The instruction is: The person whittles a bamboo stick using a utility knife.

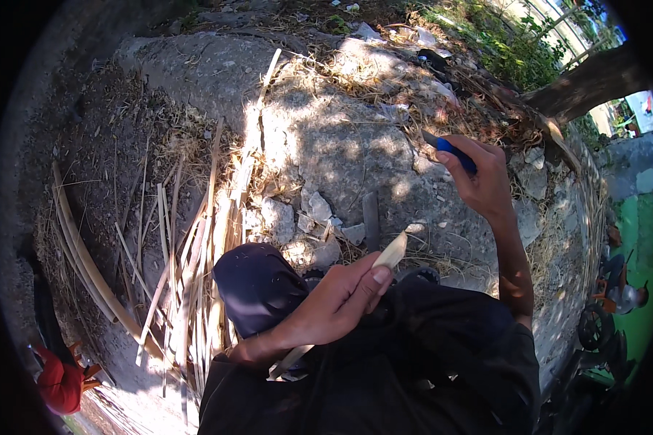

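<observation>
My left hand (341, 299) is closed around a pale strip of wood or bamboo (392, 251), its thumb pressed along the side. The strip's cut, pointed end sticks out beyond the fingers, and its other end shows below my wrist. Up and to the right, my right hand (479, 177) grips a knife by its blue handle (455, 154). The short blade (429, 138) points up and left, well apart from the strip. My dark-clothed knee (257, 290) is beside the left forearm.
Long split strips (203, 283) lie heaped on the left, near a thicker curved piece (98, 272). Broken stones (318, 208) and dry straw cover the ground ahead. A tree trunk (595, 83) leans at the upper right. People sit at both sides, one in red (59, 380), another near a wheel (596, 326).
</observation>
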`<state>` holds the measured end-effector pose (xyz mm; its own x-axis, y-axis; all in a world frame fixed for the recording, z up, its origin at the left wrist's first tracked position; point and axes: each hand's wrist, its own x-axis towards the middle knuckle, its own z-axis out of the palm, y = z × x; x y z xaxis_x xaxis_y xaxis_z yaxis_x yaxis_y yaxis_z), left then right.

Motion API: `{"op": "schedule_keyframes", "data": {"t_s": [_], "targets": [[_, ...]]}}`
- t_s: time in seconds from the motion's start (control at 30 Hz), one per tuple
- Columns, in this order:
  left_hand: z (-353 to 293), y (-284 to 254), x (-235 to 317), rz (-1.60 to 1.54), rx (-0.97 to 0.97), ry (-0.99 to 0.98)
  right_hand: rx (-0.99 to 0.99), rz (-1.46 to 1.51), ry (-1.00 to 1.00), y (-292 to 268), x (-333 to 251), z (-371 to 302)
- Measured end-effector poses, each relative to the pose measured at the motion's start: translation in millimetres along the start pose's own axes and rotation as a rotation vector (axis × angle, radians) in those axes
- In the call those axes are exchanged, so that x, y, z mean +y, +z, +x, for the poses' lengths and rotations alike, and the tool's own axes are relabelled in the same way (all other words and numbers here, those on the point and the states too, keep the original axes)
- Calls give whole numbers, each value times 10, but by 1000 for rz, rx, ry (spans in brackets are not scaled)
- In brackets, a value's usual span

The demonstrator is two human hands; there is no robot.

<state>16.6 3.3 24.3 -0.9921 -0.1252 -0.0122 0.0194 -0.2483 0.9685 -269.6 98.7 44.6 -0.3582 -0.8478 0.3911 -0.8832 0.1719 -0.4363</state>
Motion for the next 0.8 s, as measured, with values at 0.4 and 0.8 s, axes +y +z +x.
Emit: {"op": "schedule_keyframes", "data": {"t_s": [0.4, 0.8], "targets": [[38, -250, 62, -368, 183, -212, -316, 235, -223, -10, -676, -90], [6, -201, 11, -185, 176, -149, -182, 85, -358, 39, -749, -115]]}}
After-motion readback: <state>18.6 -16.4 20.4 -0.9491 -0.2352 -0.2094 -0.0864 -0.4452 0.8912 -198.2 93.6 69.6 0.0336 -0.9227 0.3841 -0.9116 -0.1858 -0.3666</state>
